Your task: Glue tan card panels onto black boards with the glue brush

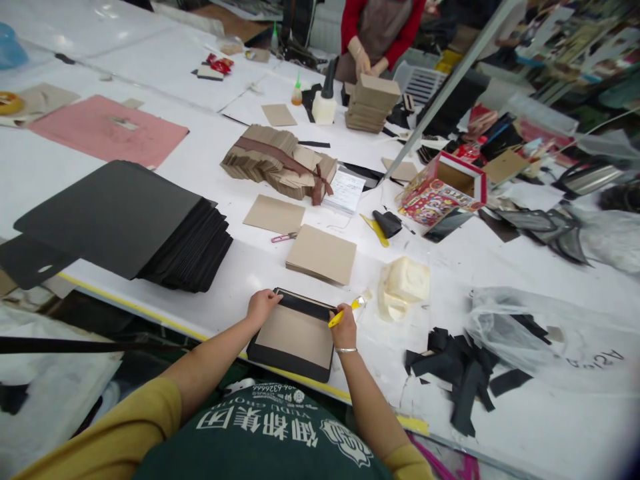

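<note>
Close in front of me, a black sheet (287,364) with a tan cardboard piece (295,331) on it lies at the table's edge. A black strip (306,304) runs along the cardboard's far side. The fingers of my left hand (263,307) are pinched at the strip's left end. My right hand (345,328) is closed round a yellow-handled paintbrush (359,302), bristles pointing up and right, while its fingertips touch the strip's right end. Just beyond lies a stack of tan cardboard pieces (323,253). To the right stands a pale, glue-coated container (407,280).
Black sheets (110,213) are piled at left. Tied cardboard bundles (270,157), pink snips (284,237) and a red patterned box (443,190) lie farther off. Black strips (465,373) and a plastic bag (525,327) are at right. A slanted metal pole (445,93) rises ahead; a co-worker (383,33) stands opposite.
</note>
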A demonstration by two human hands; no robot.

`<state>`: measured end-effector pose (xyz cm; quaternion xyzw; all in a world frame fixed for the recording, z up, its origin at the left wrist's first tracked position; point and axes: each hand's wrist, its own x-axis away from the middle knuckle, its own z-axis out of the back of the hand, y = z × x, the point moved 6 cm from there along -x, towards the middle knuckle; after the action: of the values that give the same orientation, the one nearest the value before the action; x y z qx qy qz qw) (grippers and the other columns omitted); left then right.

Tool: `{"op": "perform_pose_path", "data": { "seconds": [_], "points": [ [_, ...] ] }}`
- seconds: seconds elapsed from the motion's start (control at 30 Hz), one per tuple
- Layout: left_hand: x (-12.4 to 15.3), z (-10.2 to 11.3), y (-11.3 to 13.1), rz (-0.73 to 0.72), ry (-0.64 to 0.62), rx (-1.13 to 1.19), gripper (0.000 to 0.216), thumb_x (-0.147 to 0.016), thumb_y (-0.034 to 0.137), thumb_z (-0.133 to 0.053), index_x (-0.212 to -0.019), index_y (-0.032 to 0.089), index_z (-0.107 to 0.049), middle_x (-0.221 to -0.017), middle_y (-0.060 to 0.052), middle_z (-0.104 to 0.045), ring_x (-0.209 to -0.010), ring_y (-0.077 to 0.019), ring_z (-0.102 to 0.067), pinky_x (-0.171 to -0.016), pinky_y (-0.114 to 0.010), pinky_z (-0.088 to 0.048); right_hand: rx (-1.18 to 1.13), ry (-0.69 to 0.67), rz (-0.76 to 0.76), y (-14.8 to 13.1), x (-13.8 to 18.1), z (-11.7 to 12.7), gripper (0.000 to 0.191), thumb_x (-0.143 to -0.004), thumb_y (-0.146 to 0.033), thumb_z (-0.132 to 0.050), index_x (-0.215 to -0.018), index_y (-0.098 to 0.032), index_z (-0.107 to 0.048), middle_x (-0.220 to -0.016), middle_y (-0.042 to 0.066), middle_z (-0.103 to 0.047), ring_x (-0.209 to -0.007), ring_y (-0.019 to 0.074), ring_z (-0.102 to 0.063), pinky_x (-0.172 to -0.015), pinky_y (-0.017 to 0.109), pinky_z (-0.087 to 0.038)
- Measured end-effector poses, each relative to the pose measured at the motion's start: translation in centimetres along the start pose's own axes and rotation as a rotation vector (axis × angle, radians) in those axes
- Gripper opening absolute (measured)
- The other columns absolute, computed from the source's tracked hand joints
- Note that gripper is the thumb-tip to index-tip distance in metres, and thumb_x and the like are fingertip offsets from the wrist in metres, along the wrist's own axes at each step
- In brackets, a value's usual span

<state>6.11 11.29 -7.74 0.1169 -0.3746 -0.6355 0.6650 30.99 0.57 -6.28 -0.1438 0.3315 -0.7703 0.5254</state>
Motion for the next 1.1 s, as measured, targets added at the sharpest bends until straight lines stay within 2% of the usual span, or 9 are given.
{"op": "perform_pose_path", "data": {
  "seconds": [0.17, 0.6, 0.97, 1.1],
  "points": [
    [-0.2, -0.5, -0.2, 0.006, 0.028, -0.018, 0.032, -0.072, 0.046, -0.049, -0.058, 0.018, -0.056, -0.058, 0.001, -0.057, -0.056, -0.0123, -0.05, -0.053, -0.022, -0.03, 0.005, 0.033, 0.006, 0.7, -0.2, -0.7, 0.016, -0.077, -0.025, -0.046, -0.091, -0.017, -0.044, -0.082, 0.004, -0.049, -0.076, 0.0169, -0.049, -0.072, 0.031, -0.042],
    [-0.3, -0.9, -0.2, -0.012, 0.003, -0.107, 0.032, -0.073, 0.048, -0.048, -0.06, 0.019, -0.054, -0.058, 0.002, -0.056, -0.057, -0.0122, -0.05, -0.054, -0.022, -0.031, 0.063, 0.021, 0.019, 1.1, 0.0, -1.2, 0.017, -0.078, -0.019, -0.044, -0.094, -0.016, -0.045, -0.084, 0.006, -0.051, -0.08, 0.0174, -0.049, -0.075, 0.03, -0.042],
    [-0.2, -1.0, -0.2, -0.018, 0.013, -0.143, 0.034, -0.075, 0.048, -0.046, -0.061, 0.019, -0.055, -0.059, 0.001, -0.056, -0.058, -0.0124, -0.05, -0.054, -0.022, -0.032, 0.091, -0.002, 0.019, 1.0, 0.3, -1.4, 0.017, -0.077, -0.019, -0.043, -0.094, -0.015, -0.046, -0.083, 0.006, -0.051, -0.077, 0.0172, -0.048, -0.07, 0.03, -0.042],
    [-0.6, -1.0, -0.2, -0.023, -0.013, -0.22, 0.033, -0.077, 0.048, -0.045, -0.065, 0.019, -0.056, -0.064, 0.0, -0.058, -0.061, -0.014, -0.052, -0.057, -0.024, -0.035, 0.169, -0.007, 0.031, 1.0, 0.1, -1.2, 0.021, -0.078, -0.018, -0.042, -0.098, -0.013, -0.048, -0.083, 0.008, -0.052, -0.076, 0.0177, -0.049, -0.07, 0.031, -0.043]
  ]
}}
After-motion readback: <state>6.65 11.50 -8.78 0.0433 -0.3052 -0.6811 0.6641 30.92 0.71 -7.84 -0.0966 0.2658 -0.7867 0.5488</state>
